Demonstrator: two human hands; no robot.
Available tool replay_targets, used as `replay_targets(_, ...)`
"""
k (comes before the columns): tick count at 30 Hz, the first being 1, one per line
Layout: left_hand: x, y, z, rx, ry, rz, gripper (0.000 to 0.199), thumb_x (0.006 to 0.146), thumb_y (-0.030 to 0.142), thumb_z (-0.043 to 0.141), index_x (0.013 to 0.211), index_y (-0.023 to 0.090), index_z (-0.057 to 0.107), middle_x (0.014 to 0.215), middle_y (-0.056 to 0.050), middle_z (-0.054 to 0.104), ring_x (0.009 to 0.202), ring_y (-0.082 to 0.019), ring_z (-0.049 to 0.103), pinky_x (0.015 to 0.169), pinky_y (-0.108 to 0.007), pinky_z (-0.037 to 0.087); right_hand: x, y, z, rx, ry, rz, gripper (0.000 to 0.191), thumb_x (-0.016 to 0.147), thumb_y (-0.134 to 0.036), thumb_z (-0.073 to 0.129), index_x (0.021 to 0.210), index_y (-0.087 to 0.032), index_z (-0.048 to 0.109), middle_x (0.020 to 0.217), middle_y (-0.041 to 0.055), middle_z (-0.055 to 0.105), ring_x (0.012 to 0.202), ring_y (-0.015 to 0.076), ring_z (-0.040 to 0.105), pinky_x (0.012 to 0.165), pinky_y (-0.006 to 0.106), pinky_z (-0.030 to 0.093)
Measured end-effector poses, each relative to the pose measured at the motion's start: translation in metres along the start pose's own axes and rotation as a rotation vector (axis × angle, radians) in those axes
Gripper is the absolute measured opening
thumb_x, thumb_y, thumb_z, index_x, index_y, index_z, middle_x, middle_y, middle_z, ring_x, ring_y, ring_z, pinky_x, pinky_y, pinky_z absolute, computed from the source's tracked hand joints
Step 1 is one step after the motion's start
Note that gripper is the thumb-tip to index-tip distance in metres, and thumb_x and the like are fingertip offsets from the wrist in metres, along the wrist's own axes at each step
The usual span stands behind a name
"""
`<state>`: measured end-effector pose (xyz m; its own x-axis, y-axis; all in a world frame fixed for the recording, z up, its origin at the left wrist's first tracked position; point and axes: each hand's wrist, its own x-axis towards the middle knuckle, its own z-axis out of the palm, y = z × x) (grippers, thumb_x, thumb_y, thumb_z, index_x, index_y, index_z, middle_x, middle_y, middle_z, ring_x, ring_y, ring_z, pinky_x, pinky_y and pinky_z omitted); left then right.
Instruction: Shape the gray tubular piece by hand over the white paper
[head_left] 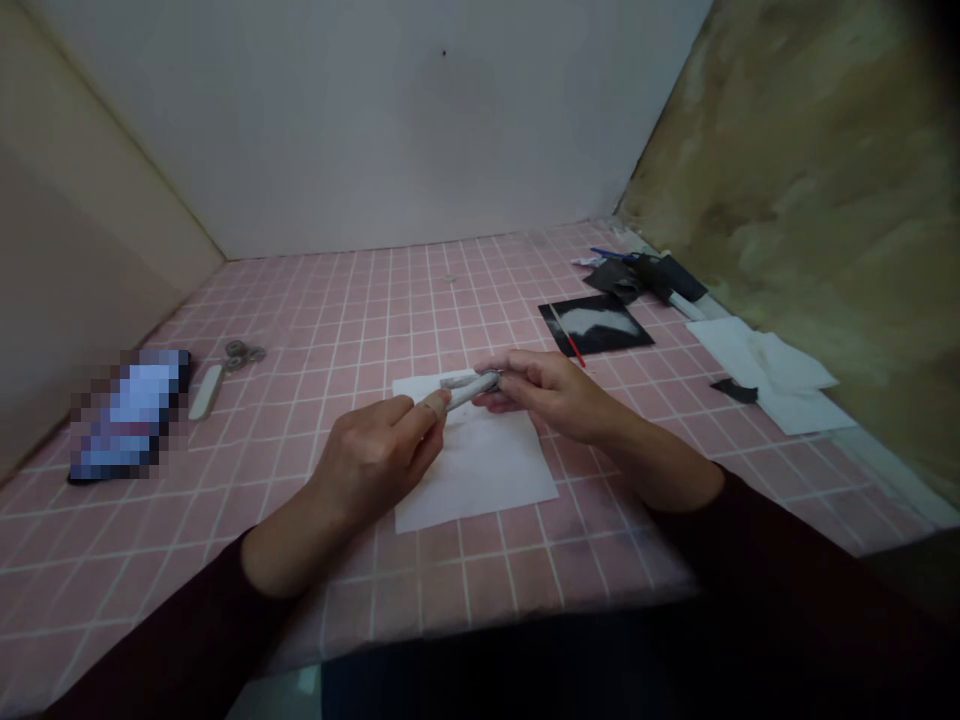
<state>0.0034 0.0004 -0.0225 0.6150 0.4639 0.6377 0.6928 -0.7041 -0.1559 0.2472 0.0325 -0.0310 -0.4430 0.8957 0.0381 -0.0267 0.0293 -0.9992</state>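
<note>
Centrally in frame, a pale rod (469, 391) slants up rightward over white paper (480, 475), its lower end pinched by the left hand (382, 447), its upper end enclosed by the right hand (546, 388)

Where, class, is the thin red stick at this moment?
In the head view, the thin red stick lies right of centre, across the left part of the black sheet, just beyond the right hand.

Prob. craft nook: chkd tblcloth (322, 320), powdery blk sheet (606, 340)
</note>
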Motion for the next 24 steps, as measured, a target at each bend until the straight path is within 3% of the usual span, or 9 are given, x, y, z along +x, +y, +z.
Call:
replay_targets(7, 0.0003, -0.0026, 0.0014, -0.003, 0.000, 0.045, 0.019, 0.097, 0.020, 0.057, 0.109, 0.013, 0.070, 0.061, 0.001, 0.055, 0.052, -0.014, 0.051, 0.048, -0.027, 0.039, 0.0034, 0.0023, 0.0056, -0.089, 0.120, -0.028, 0.011, 0.087, -0.018, 0.063, 0.098, -0.018, 0.065, 0.088, 0.0034, 0.075, 0.085, 0.0185, 0.077, 0.082, 0.034, 0.063)
replay_targets(14, 0.0020, 0.0019, 0.0007, 0.072, 0.014, 0.102, 0.018, 0.096, 0.017, 0.058, 0.110, 0.014, 0.068, 0.059, 0.002, 0.053, 0.051, -0.014, 0.049, 0.047, -0.027, 0.038, -0.0005, -0.0027, 0.0025, -0.022, 0.036, -0.003, 0.016, 0.091, -0.018, 0.058, 0.105, -0.018, 0.067, 0.099, 0.0058, 0.075, 0.087, 0.0155, 0.076, 0.086, 0.032, 0.062)
replay_targets(24, 0.0033, 0.0052, -0.0009, 0.049, 0.020, 0.084, 0.016, 0.097, 0.016, 0.054, 0.106, 0.013, 0.068, 0.059, 0.002, 0.055, 0.052, -0.014, 0.051, 0.047, -0.026, 0.039, 0.0016, 0.0012, 0.0019, -0.085, 0.060, -0.049, 0.012, 0.092, -0.021, 0.059, 0.101, -0.017, 0.066, 0.097, 0.0060, 0.074, 0.087, 0.0163, 0.076, 0.083, 0.032, 0.063)
